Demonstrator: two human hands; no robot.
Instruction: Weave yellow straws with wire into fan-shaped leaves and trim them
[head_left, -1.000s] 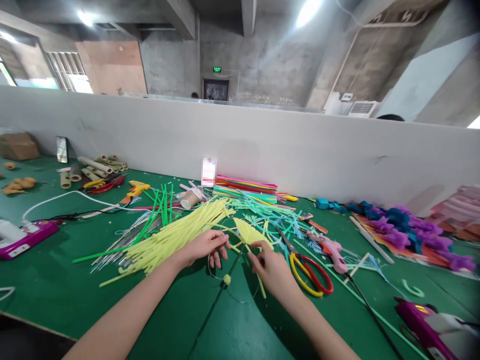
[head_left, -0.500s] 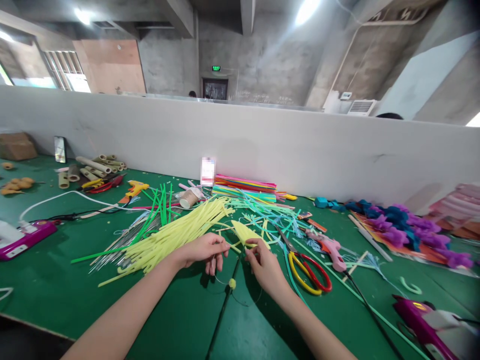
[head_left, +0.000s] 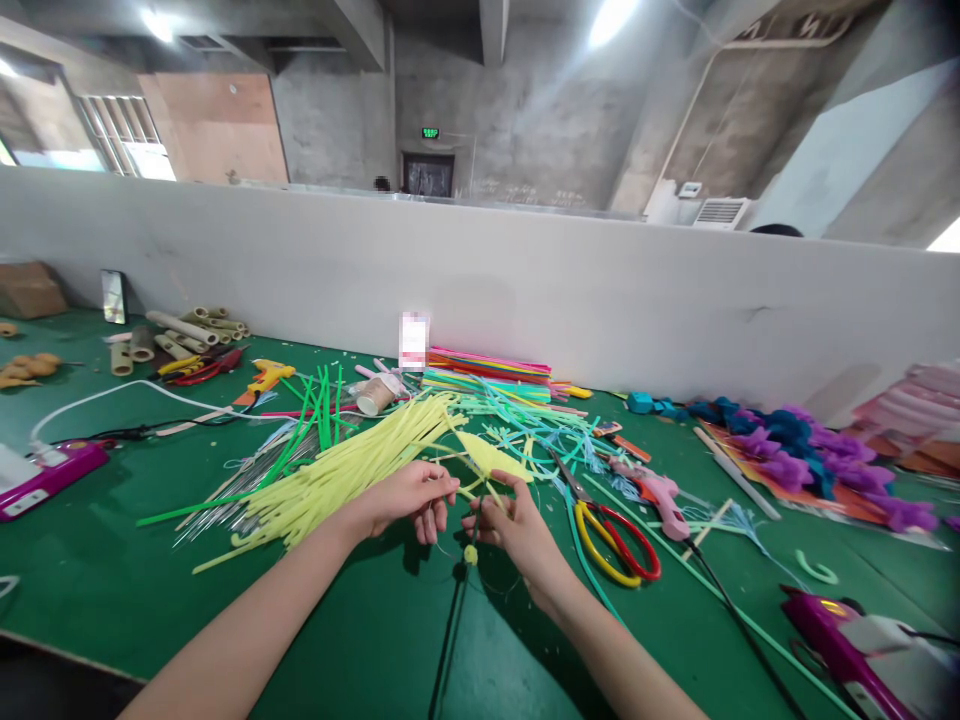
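My left hand (head_left: 420, 498) is closed in a pinch on one end of a thin wire that loops down in front. Across from it, my right hand (head_left: 517, 525) pinches the base of a pale yellow, leaf-shaped pipe-cleaner piece (head_left: 487, 457); the exact grip is partly hidden by the fingers. A thin dark stick (head_left: 448, 640) runs from near the right fingers toward me, with a small yellow ball (head_left: 471, 555) on it. Left of the hands lies a thick bundle of yellow pipe cleaners (head_left: 352, 470).
Scissors (head_left: 619, 545) and a pink glue gun (head_left: 664, 500) lie to the right, near purple flowers (head_left: 787, 465). A yellow glue gun (head_left: 268, 376) and bamboo pieces (head_left: 180, 335) are at the left. Power strips (head_left: 56, 478) sit at both sides. A partition (head_left: 600, 300) stands behind.
My right hand has turned and shifted slightly left, tilting the yellow piece and the stick. The yellow ball has risen a little. My left hand stays nearly in place.
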